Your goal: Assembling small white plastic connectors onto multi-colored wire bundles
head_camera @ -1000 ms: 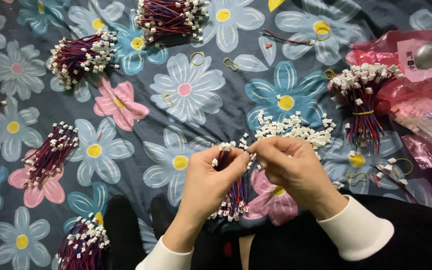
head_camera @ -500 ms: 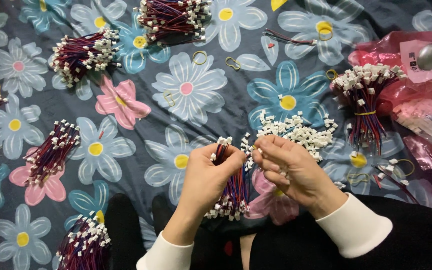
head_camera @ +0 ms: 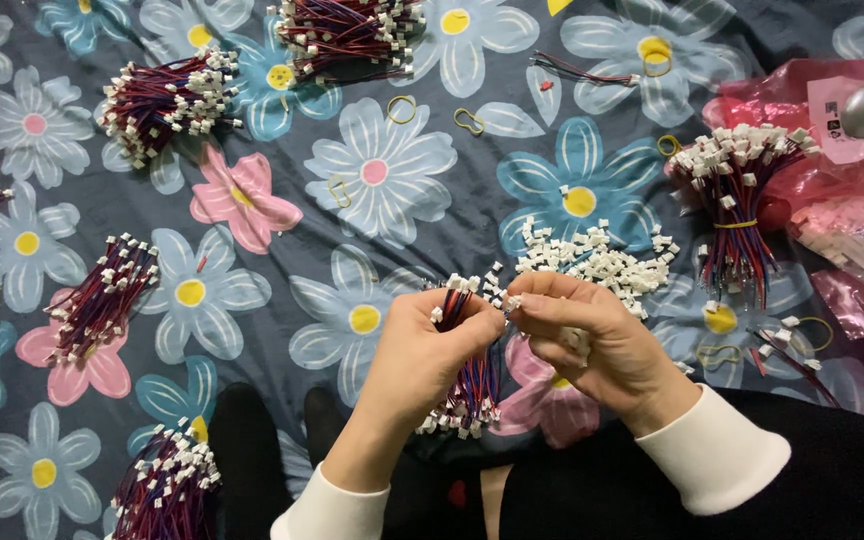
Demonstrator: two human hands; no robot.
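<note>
The left hand (head_camera: 422, 350) clasps an upright bundle of red-and-blue wires with white plastic connectors (head_camera: 472, 385); the right hand (head_camera: 592, 335), touching its top, seemingly pinches one connector.

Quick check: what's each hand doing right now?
Left hand: closed around a wire bundle with white connectors.
Right hand: fingers pinched at the bundle's top end; what they pinch cannot be told.

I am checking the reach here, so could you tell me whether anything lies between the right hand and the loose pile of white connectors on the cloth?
Nothing visible does. The right hand sits just in front of the pile of white connectors, with only bare flowered cloth between them.
</note>
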